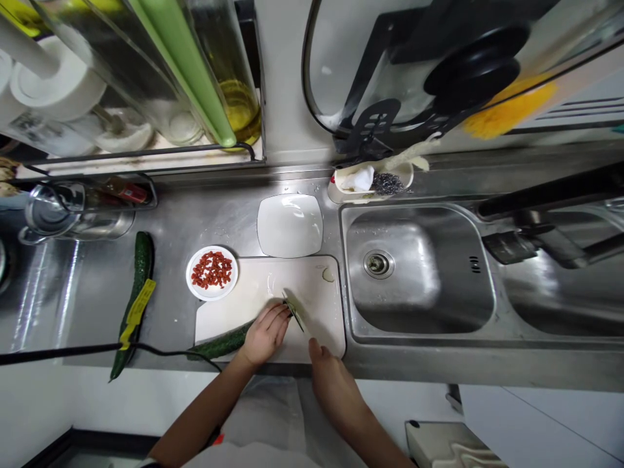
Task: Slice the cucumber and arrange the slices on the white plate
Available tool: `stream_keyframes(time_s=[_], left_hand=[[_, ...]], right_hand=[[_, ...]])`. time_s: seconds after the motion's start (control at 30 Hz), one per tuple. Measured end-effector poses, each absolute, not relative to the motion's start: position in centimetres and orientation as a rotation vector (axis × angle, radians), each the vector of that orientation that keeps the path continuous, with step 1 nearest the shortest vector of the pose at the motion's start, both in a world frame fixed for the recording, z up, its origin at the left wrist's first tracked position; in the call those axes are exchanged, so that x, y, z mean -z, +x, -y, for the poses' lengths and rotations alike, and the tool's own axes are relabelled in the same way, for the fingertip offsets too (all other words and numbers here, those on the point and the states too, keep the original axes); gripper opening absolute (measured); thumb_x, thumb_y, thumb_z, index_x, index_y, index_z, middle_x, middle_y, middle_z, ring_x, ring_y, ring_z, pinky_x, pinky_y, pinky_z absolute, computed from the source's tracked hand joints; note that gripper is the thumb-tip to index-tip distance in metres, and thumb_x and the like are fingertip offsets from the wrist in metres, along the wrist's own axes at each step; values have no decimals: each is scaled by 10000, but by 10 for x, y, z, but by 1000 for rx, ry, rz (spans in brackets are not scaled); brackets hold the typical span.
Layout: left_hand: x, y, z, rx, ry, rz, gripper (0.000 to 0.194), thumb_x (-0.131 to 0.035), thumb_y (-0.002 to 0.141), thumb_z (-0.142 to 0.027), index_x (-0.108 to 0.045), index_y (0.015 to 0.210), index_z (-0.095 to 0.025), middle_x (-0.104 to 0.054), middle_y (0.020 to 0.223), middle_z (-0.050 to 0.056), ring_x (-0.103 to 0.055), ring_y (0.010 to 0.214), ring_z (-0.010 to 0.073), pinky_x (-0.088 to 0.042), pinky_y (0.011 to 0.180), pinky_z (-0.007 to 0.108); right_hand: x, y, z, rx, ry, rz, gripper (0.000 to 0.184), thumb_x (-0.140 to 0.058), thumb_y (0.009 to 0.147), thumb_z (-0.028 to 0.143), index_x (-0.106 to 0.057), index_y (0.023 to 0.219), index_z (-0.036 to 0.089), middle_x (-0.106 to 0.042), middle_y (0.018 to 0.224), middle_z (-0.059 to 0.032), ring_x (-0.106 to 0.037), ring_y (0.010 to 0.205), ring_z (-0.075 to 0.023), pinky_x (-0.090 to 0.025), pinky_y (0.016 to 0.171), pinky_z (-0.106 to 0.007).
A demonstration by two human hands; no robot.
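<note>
Two bare hands are at work over the white cutting board (pixel 253 283), and it's close quarters! The left hand (pixel 266 333) presses down on a cucumber (pixel 221 343), fingers bent over it near its right end, the rest running out to the lower left of the board. The right hand (pixel 325 365) has its fingers wrapped around the handle of a knife (pixel 301 320), the blade slanting up and left, right beside the left fingertips at the cucumber's end. One pale slice (pixel 328 275) lies near the board's upper right corner. Just above the board sits a white squarish plate (pixel 290 227); at the upper left, a white bowl (pixel 236 279) of small red pieces (pixel 212 270). Further left, a second cucumber (pixel 141 260) wears a yellow label (pixel 141 302), and a steel sink (pixel 419 312) borders the action on the right.
</note>
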State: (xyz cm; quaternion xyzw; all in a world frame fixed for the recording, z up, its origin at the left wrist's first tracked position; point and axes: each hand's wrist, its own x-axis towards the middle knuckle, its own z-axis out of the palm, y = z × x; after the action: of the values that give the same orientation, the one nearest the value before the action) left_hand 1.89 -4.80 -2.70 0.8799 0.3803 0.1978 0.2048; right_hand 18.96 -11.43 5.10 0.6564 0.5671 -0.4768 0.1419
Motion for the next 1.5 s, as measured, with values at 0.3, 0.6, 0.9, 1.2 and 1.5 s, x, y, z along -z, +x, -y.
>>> stream_keyframes(time_s=[0.3,0.6,0.9,1.2,1.5], left_hand=[[30,17,49,-547,2450,-1059,330,-535,879,-139,-556,1208,-144,-657,1125,87,-578,1134,199,-495,1019,408],[31,17,50,-549,2449,-1058,324,-522,888,-148,-563,1210,-150,-657,1133,91,-581,1136,204,-505,1002,411],[28,18,48,-531,2452,-1064,327,-503,898,-155,-554,1221,-164,-654,1140,84,-585,1130,193,-500,1012,401],[27,19,49,-521,2440,-1066,314,-500,902,-165,-544,1213,-157,-653,1124,93,-584,1121,199,-495,1013,420],[26,18,48,-542,2426,-1078,289,-486,909,-187,-565,1186,-169,-658,1104,91,-592,1113,196,-505,1002,417]], right_hand=[[-47,187,104,1261,1823,-1655,518,-236,859,-6,-470,1292,155,-655,1015,-107,-651,897,-188,-476,716,-231],[-27,181,102,1261,1866,-1695,507,-249,862,7,-461,1312,107,-654,998,-135,-649,879,-206,-479,720,-260],[-16,183,104,1338,1967,-1656,486,-255,852,7,-462,1278,115,-653,996,-128,-652,874,-204,-440,685,-265],[-36,206,107,1273,2144,-1643,339,-309,903,73,-503,1167,158,-635,998,-96,-644,794,-152,-378,598,-220],[-55,189,120,1216,1978,-1643,431,-286,895,64,-449,1285,151,-613,1065,-136,-665,823,-182,-451,633,-232]])
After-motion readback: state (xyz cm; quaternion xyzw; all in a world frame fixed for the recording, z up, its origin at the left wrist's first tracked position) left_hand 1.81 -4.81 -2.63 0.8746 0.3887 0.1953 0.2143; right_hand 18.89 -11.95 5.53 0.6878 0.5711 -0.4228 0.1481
